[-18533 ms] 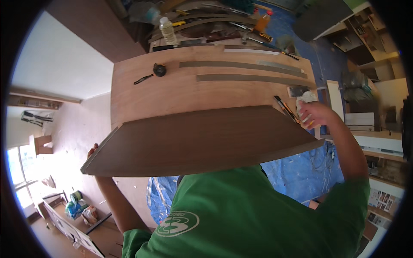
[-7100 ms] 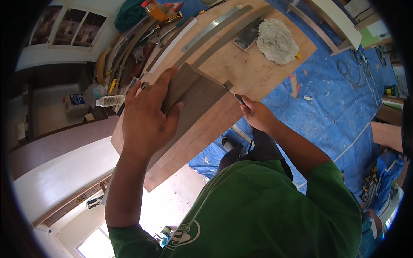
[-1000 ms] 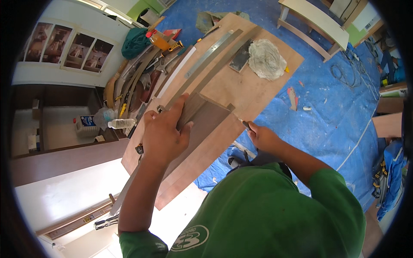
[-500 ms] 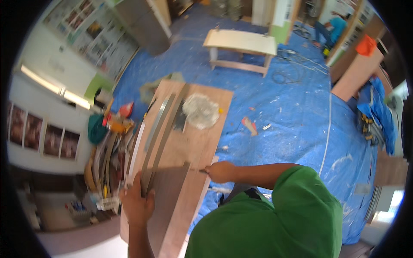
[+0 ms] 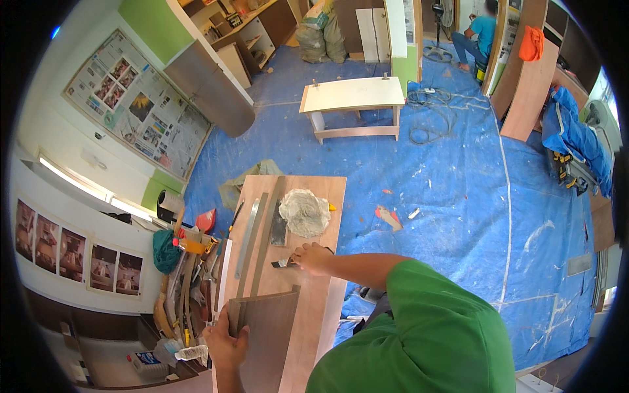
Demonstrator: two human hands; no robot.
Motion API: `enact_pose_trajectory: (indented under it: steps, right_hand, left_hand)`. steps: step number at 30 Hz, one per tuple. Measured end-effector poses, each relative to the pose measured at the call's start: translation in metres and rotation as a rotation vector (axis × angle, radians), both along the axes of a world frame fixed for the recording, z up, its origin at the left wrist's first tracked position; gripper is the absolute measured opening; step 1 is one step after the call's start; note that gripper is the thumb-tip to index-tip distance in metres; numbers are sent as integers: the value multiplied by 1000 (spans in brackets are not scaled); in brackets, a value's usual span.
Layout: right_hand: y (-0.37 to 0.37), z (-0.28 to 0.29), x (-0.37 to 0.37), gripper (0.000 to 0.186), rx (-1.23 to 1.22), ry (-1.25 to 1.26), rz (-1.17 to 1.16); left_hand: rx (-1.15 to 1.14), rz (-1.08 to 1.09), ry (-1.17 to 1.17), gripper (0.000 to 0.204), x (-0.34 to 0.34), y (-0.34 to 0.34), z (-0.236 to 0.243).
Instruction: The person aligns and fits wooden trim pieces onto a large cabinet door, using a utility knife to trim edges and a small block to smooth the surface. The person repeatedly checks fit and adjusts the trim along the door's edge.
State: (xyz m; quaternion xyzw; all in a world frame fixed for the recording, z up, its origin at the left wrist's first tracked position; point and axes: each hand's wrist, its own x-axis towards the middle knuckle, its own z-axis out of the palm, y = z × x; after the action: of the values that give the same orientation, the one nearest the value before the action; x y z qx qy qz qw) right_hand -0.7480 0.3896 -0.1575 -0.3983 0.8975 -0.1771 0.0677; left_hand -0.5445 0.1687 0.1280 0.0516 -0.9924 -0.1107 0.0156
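Observation:
My left hand (image 5: 226, 344) grips the left edge of a dark brown wood-grain panel (image 5: 265, 327), thumb over its top face. The panel lies on a light wood board (image 5: 321, 281). Over that board my right hand (image 5: 313, 258) is closed around a small flat tool with a dark tip (image 5: 282, 263), perhaps a brush; the handle is mostly hidden. Beyond it stands a bowl lined with crumpled clear plastic (image 5: 305, 213). Long brown edging strips (image 5: 263, 245) and a silver metal strip (image 5: 246, 239) run along the board, some reaching the panel.
Tools and a bottle (image 5: 190, 245) crowd the left side, near a clear plastic bottle (image 5: 191, 353). A white-topped bench (image 5: 354, 95) stands on the blue floor sheet (image 5: 445, 249). Cables (image 5: 432, 111) lie beside it. Another person (image 5: 481, 36) sits at the far right.
My right hand has moved farther out over the board with the tool, toward the plastic-lined bowl. My left hand stays at the panel's edge. The view has tilted up.

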Motion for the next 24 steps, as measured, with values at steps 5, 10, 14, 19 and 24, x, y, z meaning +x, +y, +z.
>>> enact_pose_trajectory:
  steps: [5, 10, 14, 19, 24]
  right_hand:
    - [0, 1, -6, 48, 43, 27, -1]
    - [-20, 11, 24, 35, 16, 34, 78]
    - [-40, -7, 62, 32, -229, -425, 0]
    - [-67, -24, 77, 25, -326, -647, -190]
    - [-63, -65, 49, 21, -277, -475, -2]
  left_hand:
    - [5, -17, -7, 81, -1, 1, 5]
    - [-28, -45, 29, 80, 3, 0, 0]
    - [-85, -69, 87, 79, 9, 4, -2]
    - [-84, -19, 11, 74, 28, 19, 14]
    - [-29, -95, 49, 67, 22, 26, 17]
